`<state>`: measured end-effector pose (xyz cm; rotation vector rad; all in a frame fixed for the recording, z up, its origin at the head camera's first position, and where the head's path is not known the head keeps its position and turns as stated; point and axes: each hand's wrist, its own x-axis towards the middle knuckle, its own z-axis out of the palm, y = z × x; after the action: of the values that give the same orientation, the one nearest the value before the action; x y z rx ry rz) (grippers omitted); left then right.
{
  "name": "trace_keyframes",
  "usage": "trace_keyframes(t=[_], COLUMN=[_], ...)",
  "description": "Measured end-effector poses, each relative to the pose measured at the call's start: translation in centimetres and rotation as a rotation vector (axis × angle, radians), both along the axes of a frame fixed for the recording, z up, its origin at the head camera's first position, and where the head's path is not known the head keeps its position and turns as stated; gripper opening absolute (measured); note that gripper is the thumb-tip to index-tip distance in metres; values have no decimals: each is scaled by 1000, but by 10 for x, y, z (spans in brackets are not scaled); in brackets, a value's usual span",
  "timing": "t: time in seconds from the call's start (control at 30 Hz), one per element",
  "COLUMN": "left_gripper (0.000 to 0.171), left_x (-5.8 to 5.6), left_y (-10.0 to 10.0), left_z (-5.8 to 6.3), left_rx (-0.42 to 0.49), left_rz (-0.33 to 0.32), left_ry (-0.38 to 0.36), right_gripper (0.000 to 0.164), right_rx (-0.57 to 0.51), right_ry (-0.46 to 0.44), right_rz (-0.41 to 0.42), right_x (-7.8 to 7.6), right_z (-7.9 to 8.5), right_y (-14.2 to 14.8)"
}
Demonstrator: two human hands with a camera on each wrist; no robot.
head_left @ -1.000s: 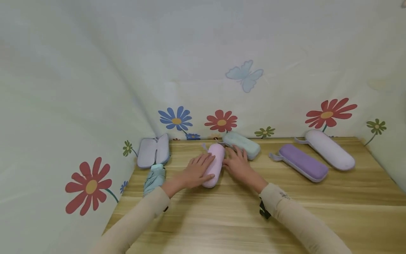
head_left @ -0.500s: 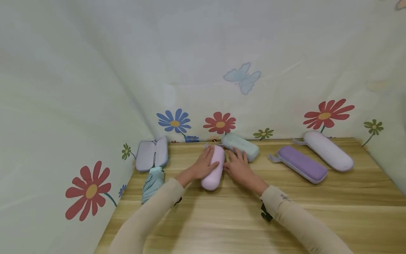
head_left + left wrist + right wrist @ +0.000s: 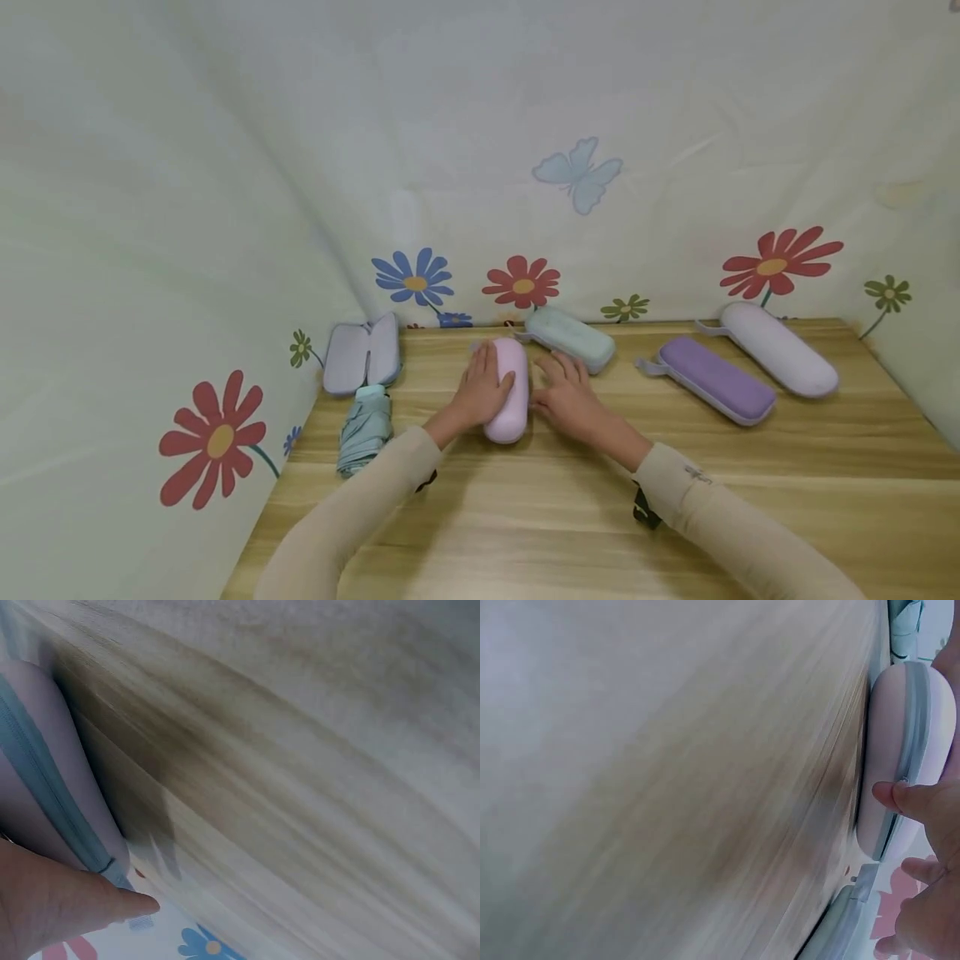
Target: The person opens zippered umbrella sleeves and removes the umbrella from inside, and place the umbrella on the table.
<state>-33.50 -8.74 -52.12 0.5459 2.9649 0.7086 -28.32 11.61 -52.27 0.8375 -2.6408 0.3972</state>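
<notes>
An oblong pink hard zip case (image 3: 508, 392) lies on the table between both hands. My left hand (image 3: 482, 390) holds its left side, fingers along the edge and thumb over the top. In the left wrist view, a finger (image 3: 90, 907) reaches beside the grey zipper band (image 3: 52, 772). My right hand (image 3: 572, 398) is at the case's right side. Its thumb and index finger pinch the small zipper pull (image 3: 904, 781) in the right wrist view. The zipper band shows a dark gap below that pull.
Behind the right hand lies a mint case (image 3: 572, 335). Purple (image 3: 716, 379) and pale lilac (image 3: 780, 350) cases lie to the right. At left, a folded teal umbrella (image 3: 365, 429) lies before an opened lilac case (image 3: 362, 357). Flower-printed sheeting (image 3: 480, 208) borders the table.
The left hand has shifted from lying across the pink case to its left side. The right hand has moved slightly toward the person along the case's right side.
</notes>
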Motion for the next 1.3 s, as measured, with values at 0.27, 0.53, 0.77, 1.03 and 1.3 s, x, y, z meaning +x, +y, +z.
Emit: trace_keyframes(t=[0.27, 0.53, 0.77, 1.03, 1.3], left_gripper=[63, 68, 72, 82, 81], left_x=[-14, -35, -29, -36, -21], left_y=[-11, -47, -67, -70, -59], left_z=[10, 18, 17, 5, 1], left_rx=[-178, -391, -444, -422, -387], left_rz=[-244, -427, -523, -588, -377], left_ry=[119, 190, 189, 211, 213], right_gripper=[8, 10, 11, 11, 5], right_rx=[15, 23, 45, 68, 34], right_ry=[-50, -58, -37, -23, 30], right_rz=[-40, -121, -128, -127, -120], right_x=[2, -8, -17, -22, -8], right_z=[4, 4, 5, 8, 11], right_y=[2, -3, -4, -1, 26])
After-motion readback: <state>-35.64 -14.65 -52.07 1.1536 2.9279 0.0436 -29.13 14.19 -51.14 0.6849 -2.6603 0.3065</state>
